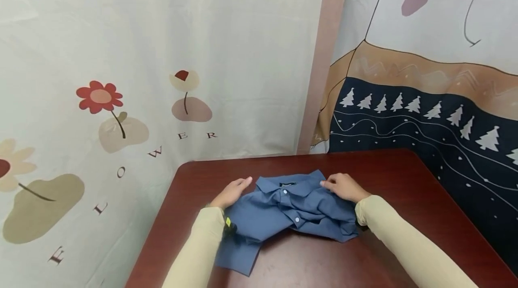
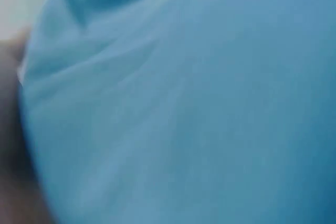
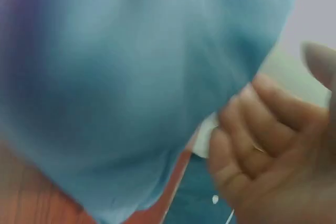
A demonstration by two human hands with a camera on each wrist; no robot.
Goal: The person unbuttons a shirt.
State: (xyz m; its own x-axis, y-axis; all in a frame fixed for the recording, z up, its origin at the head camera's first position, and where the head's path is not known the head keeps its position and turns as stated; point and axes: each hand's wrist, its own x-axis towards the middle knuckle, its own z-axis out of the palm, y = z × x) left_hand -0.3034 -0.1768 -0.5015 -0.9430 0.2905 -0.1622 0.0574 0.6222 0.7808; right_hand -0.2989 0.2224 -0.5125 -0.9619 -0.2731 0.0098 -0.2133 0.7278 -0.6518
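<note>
Far L, beyond the L hand [image 1: 231, 193], pale curtain [image 1: 251, 54] w/ printed flowers & letters. Next, cream L sleeve [image 1: 196, 245], then dark wrist device [image 1: 229, 228] w/ yellow patch just behind L hand. L hand: fingers approx. straight, nothing visibly gripped, at L edge of the blue shirt [image 1: 259, 216]; can't tell if it's touching. L wrist cam mostly blurred cloth.

Blue shirt lies rumpled on the reddish-brown worktop [image 1: 384, 171] btwn both hands, collar [image 1: 267, 184] on the far side. Loose flap [image 1: 238, 259] of it below L hand, toward the person. Btwn hands, L to R: collar, 1 white button [image 1: 285, 192], dark label [image 1: 288, 184] just above it, 2nd button lower, nearer R hand.

R hand [image 1: 344, 187]: beside R end of collar, fingers loosely bent, thumb apart from them per R wrist cam, fingertips at cloth edge, no grip seen. Cream R sleeve [image 1: 408, 245] behind it. Far R, past R hand, wall hanging [image 1: 388, 121] w/ white trees on dark blue.
</note>
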